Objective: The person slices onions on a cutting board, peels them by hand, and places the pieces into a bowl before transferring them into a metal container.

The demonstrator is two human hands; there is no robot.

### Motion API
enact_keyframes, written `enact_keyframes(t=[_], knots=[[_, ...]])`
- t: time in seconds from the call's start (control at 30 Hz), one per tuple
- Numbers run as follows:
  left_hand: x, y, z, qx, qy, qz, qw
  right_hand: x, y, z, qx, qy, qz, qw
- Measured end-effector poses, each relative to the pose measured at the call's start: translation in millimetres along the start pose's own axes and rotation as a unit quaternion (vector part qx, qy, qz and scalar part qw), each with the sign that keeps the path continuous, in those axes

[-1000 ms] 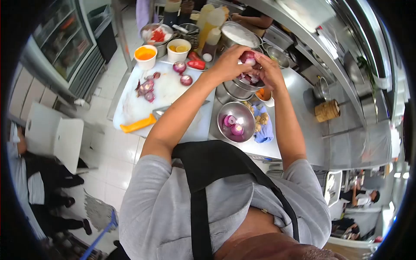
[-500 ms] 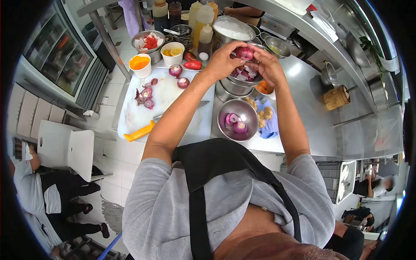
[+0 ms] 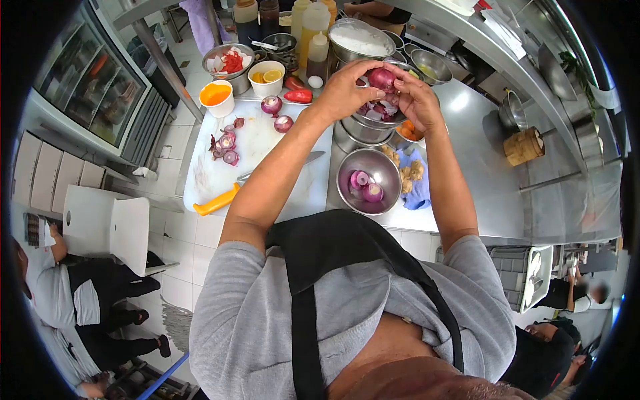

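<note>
My left hand [image 3: 348, 93] and my right hand [image 3: 419, 101] are closed around a red onion [image 3: 383, 79], holding it over a metal bowl [image 3: 389, 124] of purple onion skins [image 3: 378, 109]. Nearer to me, a steel bowl [image 3: 348, 198] holds two peeled onions [image 3: 372, 193]. On the white cutting board [image 3: 257, 160] lies a knife with a yellow handle [image 3: 218, 201], its blade partly behind my left forearm. Two red onions [image 3: 271, 105] with cut ends sit at the board's back edge, and several onion trimmings [image 3: 227, 145] are piled at its left.
Ginger [image 3: 413, 172] rests on a blue cloth [image 3: 419, 194] right of the steel bowl. Behind the board stand an orange-filled tub [image 3: 216, 95], a tub with lemon halves [image 3: 267, 81], red peppers [image 3: 298, 97] and sauce bottles [image 3: 317, 59]. A metal shelf [image 3: 507, 60] overhangs the right side.
Both hands still hold the onion above the bowl of skins. The onion is slightly turned, and my right fingers have shifted at its side. The whole view has shifted a little.
</note>
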State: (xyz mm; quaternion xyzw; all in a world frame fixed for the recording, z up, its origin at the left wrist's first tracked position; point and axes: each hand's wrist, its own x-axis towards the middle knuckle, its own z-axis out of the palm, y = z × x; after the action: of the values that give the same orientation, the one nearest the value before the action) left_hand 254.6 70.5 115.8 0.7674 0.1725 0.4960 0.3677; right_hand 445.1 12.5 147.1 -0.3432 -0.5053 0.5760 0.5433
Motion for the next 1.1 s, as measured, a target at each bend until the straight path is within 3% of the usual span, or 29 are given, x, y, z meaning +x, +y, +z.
enact_keyframes(t=[0.4, 0.6, 0.97, 1.1], knots=[[-1, 4, 2, 0.000, -0.009, -0.025, 1.000, -6, 0, -3, -0.085, 0.053, 0.014, 0.995], [-1, 0, 4, 0.088, -0.043, 0.035, 0.995, -3, 2, -14, -0.121, 0.069, 0.055, 0.989], [-3, 11, 0, 0.209, -0.085, 0.067, 0.972, 2, 0, -3, -0.163, 0.039, 0.085, 0.982], [2, 3, 3, 0.238, -0.101, 0.076, 0.963, 9, 3, 9, -0.213, 0.089, 0.125, 0.965]])
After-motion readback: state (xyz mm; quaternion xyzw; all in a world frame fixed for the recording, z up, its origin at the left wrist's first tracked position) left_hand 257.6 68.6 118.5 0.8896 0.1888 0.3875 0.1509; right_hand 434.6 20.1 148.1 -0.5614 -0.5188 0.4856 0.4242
